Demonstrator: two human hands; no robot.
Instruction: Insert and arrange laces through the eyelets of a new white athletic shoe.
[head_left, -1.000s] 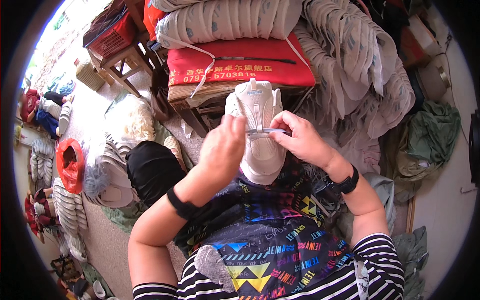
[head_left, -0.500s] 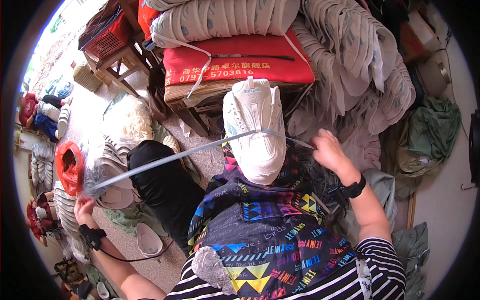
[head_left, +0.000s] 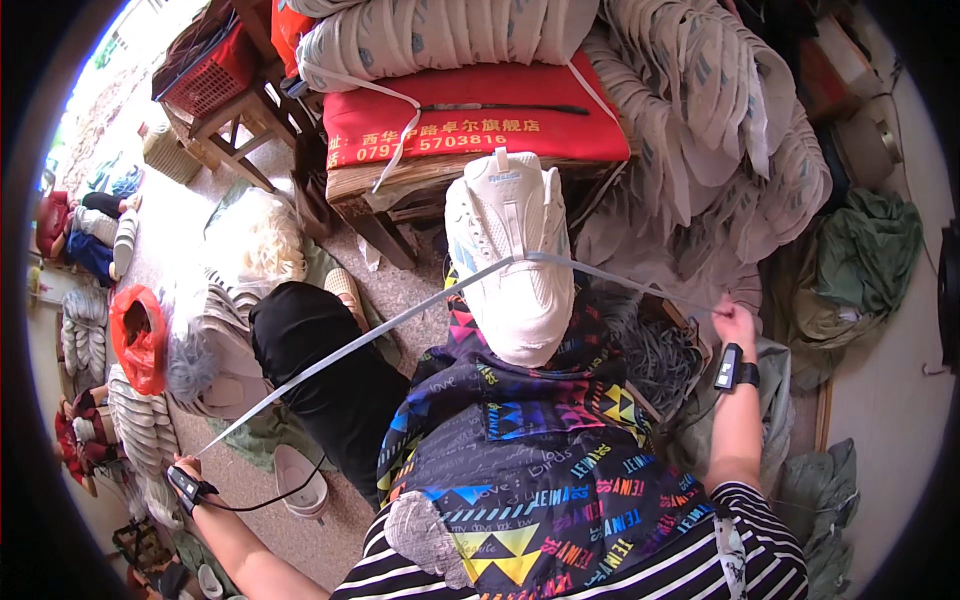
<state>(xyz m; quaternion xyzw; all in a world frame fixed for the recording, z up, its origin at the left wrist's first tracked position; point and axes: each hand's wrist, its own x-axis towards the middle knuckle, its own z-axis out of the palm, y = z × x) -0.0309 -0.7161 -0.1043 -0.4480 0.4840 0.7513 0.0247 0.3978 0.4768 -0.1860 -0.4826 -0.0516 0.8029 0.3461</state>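
A white sneaker upper [head_left: 512, 300] stands between my knees, its toe toward me and its heel end away. A long pale grey shoelace [head_left: 365, 333] crosses the shoe at the lower end of its lacing and stretches out to both sides. At the lower left, my left hand [head_left: 187, 465] is closed on one end of the lace. My right hand [head_left: 735, 325], out to the right, pinches the other end. The lace looks taut on both sides, with a slight peak where it meets the shoe. Neither hand touches the shoe.
Beyond the shoe is a wooden stool [head_left: 400, 190] with a red cloth [head_left: 465, 135] and a thin dark tool [head_left: 505, 107]. Stacked shoe uppers [head_left: 690, 90] lie behind it. A box of grey laces [head_left: 655, 350] sits beside my right side; a red plastic bag [head_left: 138, 340] is leftward.
My right hand has moved outward to the right, and my left hand has dropped lower. More lace now shows on the right of the shoe.
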